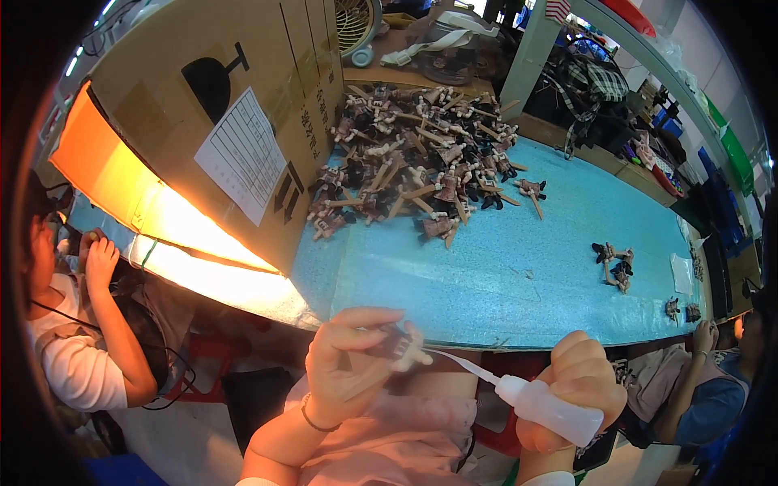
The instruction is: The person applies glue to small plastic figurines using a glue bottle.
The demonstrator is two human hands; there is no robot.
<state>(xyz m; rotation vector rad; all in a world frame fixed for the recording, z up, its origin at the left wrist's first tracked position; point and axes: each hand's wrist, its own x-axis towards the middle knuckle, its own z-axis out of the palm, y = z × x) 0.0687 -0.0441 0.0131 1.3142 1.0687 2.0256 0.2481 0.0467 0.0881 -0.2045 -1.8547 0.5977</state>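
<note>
In front of the blue tabletop (502, 275), my left hand (344, 364) is closed on a small doll-like figurine (411, 351), its pale end pointing right. Part of the figurine is hidden by my fingers. My right hand (579, 377) wraps round a white squeeze bottle (559, 411), tilted with its long thin nozzle (462, 362) aimed left. The nozzle's tip comes close to the figurine; whether they touch I cannot tell. Farther back lies a big heap of similar figurines (442, 154) with flat wooden sticks among them.
A large cardboard box (162, 49) stands at the left, its near side brightly lit. Several loose figurines (617, 266) lie at the table's right. A fan (356, 28) and a clear plastic bag (454, 49) are at the back. Other people sit at left (81, 332) and right (713, 397).
</note>
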